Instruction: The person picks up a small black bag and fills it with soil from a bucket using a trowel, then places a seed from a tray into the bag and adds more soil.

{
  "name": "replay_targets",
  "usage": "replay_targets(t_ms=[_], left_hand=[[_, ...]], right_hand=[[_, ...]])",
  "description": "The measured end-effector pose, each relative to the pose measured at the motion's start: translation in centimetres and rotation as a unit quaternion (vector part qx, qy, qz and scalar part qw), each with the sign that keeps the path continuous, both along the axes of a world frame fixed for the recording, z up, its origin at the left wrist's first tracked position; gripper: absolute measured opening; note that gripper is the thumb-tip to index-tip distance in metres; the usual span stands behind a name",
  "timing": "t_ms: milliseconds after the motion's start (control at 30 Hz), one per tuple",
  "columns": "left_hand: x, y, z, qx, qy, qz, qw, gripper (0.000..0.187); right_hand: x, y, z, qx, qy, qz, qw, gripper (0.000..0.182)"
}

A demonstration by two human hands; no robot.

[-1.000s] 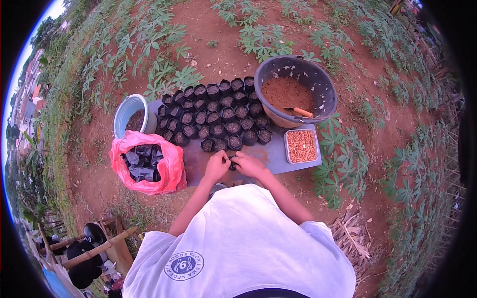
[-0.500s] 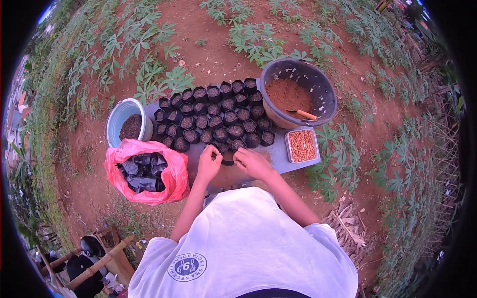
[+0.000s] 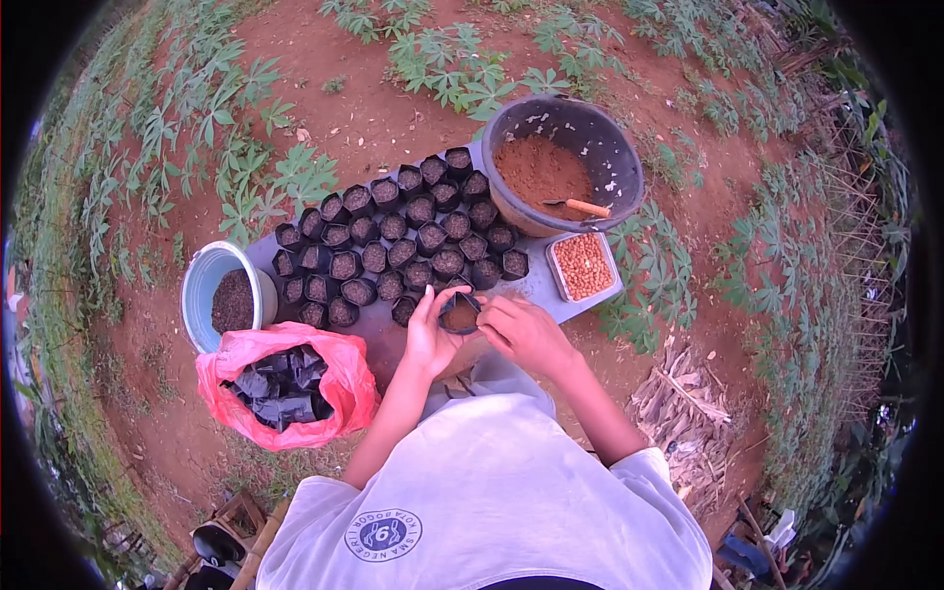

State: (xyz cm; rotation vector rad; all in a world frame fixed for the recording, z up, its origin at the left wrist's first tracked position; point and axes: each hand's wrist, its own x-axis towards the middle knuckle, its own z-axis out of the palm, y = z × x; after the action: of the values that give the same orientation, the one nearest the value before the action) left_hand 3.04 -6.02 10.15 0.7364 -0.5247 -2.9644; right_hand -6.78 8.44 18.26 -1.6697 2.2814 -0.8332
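A black bag with brown soil inside (image 3: 459,315) is at the near edge of the table, between my two hands. My left hand (image 3: 429,332) is wrapped round its left side. My right hand (image 3: 513,327) has its fingers curled at the bag's right rim. Just beyond them, several black bags filled with dark soil (image 3: 401,253) stand in close rows on the grey table (image 3: 379,329). To the right of my right hand sits a clear square container of orange-brown seeds (image 3: 584,267).
A large dark bucket (image 3: 629,167) at the back right holds reddish soil (image 3: 544,170) and an orange-handled trowel (image 3: 588,208). At the left are a light blue bucket (image 3: 200,307) with dark soil and a pink plastic bag (image 3: 346,379) of folded black bags. Leafy plants (image 3: 447,67) grow beyond.
The view has shifted and tilted. The black bag between my hands now shows open and nearer my body, with my left hand round it and my right fingers at its rim.
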Motion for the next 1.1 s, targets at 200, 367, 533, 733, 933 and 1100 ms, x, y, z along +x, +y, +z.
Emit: replay_targets(t_ms=[200, 367, 533, 733, 933, 1100], left_hand=[[-3.0, 2.0, -0.3, 0.039, 0.023, -0.017, 0.999, 0.041], [-5.5, 5.3, -0.6, 0.019, -0.050, 0.045, 0.998, 0.033], [-7.9, 8.4, -0.3, -0.044, -0.054, 0.100, 0.993, 0.032], [-9.8, 11.4, 0.9, -0.087, -0.067, 0.144, 0.984, 0.034], [-11.4, 12.2, 2.2, -0.131, -0.050, 0.125, 0.982, 0.034], [-12.0, 12.8, 3.4, -0.166, -0.013, 0.125, 0.978, 0.033]], right_hand=[[-1.4, 2.7, 0.1, -0.044, -0.042, -0.025, 0.998, 0.016], [-5.4, 6.6, -0.8, -0.081, -0.079, -0.037, 0.993, 0.016], [-11.0, 12.5, -2.7, -0.085, -0.125, -0.065, 0.986, 0.016], [-15.3, 18.0, -6.2, 0.031, -0.165, -0.118, 0.979, 0.026], [-18.7, 20.3, -9.6, 0.097, -0.160, -0.155, 0.970, 0.032], [-20.6, 20.6, -12.0, 0.113, -0.158, -0.159, 0.968, 0.030]])
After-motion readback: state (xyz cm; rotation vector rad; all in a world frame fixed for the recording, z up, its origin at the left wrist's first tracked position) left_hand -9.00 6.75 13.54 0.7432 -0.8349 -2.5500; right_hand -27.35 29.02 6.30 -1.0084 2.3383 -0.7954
